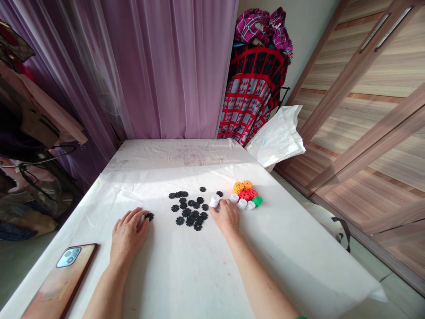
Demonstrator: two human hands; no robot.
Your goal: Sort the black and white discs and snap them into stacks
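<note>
Near the table's left side, my left hand [129, 235] has its thumb and index finger closed on a black snowflake disc [150, 216], low at the tabletop. My right hand [227, 216] grips a short stack of white snowflake discs [214, 201], tipped at an angle; its fingers partly cover them. Between the hands lie several loose black discs [191, 213], some overlapping. One more black disc [219, 193] lies just beyond my right hand. To its right are several orange discs [242, 186], red discs [248, 195], white discs [242, 204] and green discs [257, 201], bunched together.
A phone [59, 283] lies face down at the left edge of the white-covered table [186, 283]. A white bag [277, 139] stands at the far right corner. Purple curtains [172, 66] hang behind, clothes at left, and a wooden wardrobe [361, 110] stands at right.
</note>
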